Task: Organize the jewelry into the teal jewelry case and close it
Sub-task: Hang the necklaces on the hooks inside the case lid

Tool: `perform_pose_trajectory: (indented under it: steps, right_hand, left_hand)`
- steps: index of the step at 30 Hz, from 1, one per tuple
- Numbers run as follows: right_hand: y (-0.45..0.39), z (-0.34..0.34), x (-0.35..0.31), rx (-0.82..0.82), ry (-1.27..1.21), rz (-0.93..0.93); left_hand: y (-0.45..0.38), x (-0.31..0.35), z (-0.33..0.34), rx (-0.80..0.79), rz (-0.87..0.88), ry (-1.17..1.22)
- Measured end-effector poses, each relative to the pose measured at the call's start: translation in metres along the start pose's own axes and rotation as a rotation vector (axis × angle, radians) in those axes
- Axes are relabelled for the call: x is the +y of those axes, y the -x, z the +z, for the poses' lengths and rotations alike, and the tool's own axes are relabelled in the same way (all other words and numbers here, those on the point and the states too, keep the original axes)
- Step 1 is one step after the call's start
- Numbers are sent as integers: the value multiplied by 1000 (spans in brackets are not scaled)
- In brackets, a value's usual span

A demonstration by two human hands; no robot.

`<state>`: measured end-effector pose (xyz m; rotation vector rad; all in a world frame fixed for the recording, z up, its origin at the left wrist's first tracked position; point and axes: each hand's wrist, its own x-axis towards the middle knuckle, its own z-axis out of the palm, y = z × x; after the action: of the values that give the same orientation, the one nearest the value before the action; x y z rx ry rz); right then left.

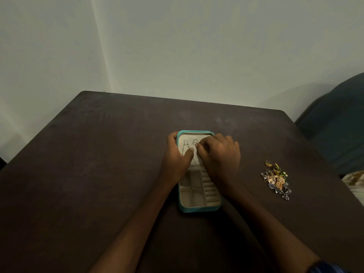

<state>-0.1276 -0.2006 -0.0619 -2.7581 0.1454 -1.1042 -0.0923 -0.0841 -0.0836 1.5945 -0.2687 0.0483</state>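
**Both hands at the open case's lid**

The teal case (199,208) lies open at the desk's (98,164) centre, lid half toward 12 o'clock, compartment tray toward 6. The left hand (177,156) grips the lid's 9 o'clock edge, fingers curled over the rim, thumb lying on the pale lining. The right hand (218,154) rests on the lid at 3 o'clock, fingers curled, tips meeting the left thumb; whether they pinch anything cannot be told. The jewelry (276,180) sits heaped at 3 o'clock, well apart from the case.
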Motion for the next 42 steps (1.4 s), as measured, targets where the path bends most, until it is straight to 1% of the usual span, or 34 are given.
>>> perform_pose_trajectory:
  steps: [16,21,26,28,31,33,42]
  right_hand:
    - [-8,3,2,78,70,-152]
    - [-10,3,2,71,64,-119]
    - [-15,-3,-3,115,39,-33]
    - [-17,-3,-4,76,-4,6]
    - [-19,-3,-3,-38,-71,50]
    - [-20,-3,-2,-86,-101,79]
    - [-20,-7,1,-188,-176,135]
  left_hand:
    - [1,5,-1,4,5,-45]
    - [2,5,-1,-12,-3,-15]
    - [2,5,-2,-33,-3,-1]
    - [2,5,-3,-52,-8,7]
    - [2,6,-3,-74,-16,17]
    - [2,6,-4,-72,-7,18]
    - [1,5,-3,-104,-21,42]
